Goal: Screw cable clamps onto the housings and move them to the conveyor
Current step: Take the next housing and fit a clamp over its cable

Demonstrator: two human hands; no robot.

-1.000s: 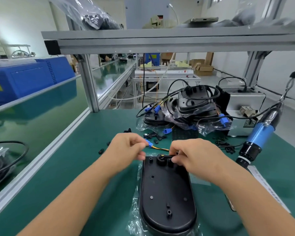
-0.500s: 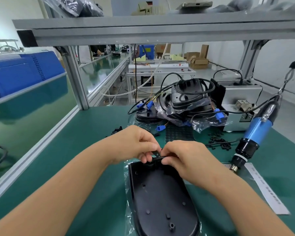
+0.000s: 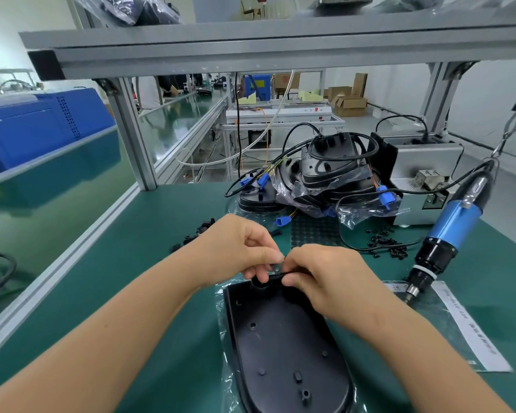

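Note:
A black oval housing (image 3: 283,347) lies inside-up on a clear plastic bag on the green bench in front of me. My left hand (image 3: 236,248) and my right hand (image 3: 328,278) meet at its far rim beside a round opening. Both pinch a thin black cable (image 3: 276,274) there with curled fingers. What lies under the fingertips is hidden. Small black clamp pieces (image 3: 200,231) lie loose on the bench to the left of my left hand.
A blue electric screwdriver (image 3: 450,231) hangs at the right, tip down over a paper strip (image 3: 465,323). Black screws (image 3: 385,242) are scattered beside it. Bagged housings with cables (image 3: 325,174) are piled at the back beside a grey box (image 3: 423,174). The green conveyor (image 3: 42,189) runs along the left.
My hands have closed together at the housing's far rim. The blue connector and yellow wires that my left hand held a second ago are out of sight.

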